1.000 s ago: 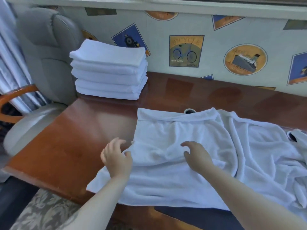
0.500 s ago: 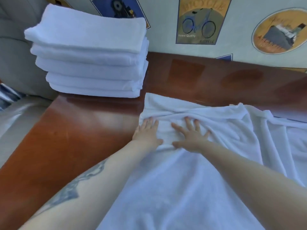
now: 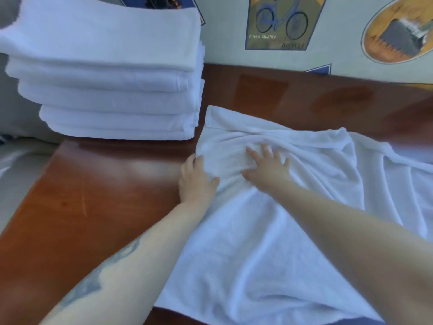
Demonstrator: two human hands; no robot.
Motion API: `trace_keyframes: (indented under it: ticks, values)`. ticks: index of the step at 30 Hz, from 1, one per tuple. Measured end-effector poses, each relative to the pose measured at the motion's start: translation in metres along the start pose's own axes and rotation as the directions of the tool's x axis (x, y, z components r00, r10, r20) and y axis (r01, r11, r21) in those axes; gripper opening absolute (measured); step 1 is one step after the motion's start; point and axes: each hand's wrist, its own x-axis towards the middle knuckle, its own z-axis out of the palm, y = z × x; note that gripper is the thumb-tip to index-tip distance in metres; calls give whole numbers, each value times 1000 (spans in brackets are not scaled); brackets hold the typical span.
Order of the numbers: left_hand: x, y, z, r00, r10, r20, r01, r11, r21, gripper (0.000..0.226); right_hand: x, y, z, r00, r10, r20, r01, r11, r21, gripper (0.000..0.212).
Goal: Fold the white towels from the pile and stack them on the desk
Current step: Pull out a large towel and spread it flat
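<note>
A white towel (image 3: 269, 242) lies spread and wrinkled on the brown desk (image 3: 105, 195), its far left corner close to a stack of several folded white towels (image 3: 110, 85) at the back left. My left hand (image 3: 195, 181) rests at the towel's left edge with its thumb on the cloth; the fold partly hides its fingertips. With its fingers spread, my right hand (image 3: 267, 167) presses flat on the towel a little to the right. Cloth is bunched up between the two hands.
More loose white cloth (image 3: 403, 184) trails off to the right. A wall with picture prints (image 3: 278, 22) runs right behind the desk. A grey chair (image 3: 14, 160) stands past the desk's left edge. Bare wood shows left of the towel.
The view has moved closer. My left hand slid from on top of the towel to its left edge. My right hand stays pressed on the cloth, which has bunched between the hands.
</note>
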Motion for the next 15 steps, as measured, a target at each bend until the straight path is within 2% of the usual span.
trace_keyframes:
  ticks: [2, 3, 4, 7, 10, 12, 13, 14, 15]
  values:
    - [-31, -17, -1, 987, -97, -129, 90, 994, -59, 62, -40, -8, 30, 966, -34, -258, 66, 991, 118, 57]
    - [-44, -22, -1, 984, -129, -124, 122, 990, -67, 60, -66, -15, 48, 938, -68, -339, 142, 970, 198, 51]
    - [-54, -26, -1, 985, -149, -86, 145, 988, -53, 57, -94, -22, 66, 924, -113, -365, 221, 937, 270, 48]
    - [-73, -28, -2, 988, -116, 100, 102, 985, 139, 38, -167, -36, 105, 927, -281, -249, 359, 857, 370, 64]
    - [-86, -25, -15, 969, -83, 232, 11, 956, 293, 29, -197, -33, 111, 914, -398, -80, 404, 867, 292, 86]
    - [-97, -30, -25, 939, -138, 315, 16, 932, 361, 31, -205, -28, 98, 891, -453, 13, 437, 866, 242, 103]
    - [-105, -33, -30, 912, -196, 360, 55, 929, 366, 34, -209, -25, 97, 877, -477, 53, 458, 866, 200, 113]
    - [-114, -36, -34, 879, -259, 400, 106, 924, 366, 36, -213, -23, 97, 865, -497, 62, 492, 867, 78, 118]
    - [-123, -33, -36, 843, -315, 436, 151, 917, 370, 38, -219, -21, 101, 857, -515, -12, 511, 852, -119, 119]
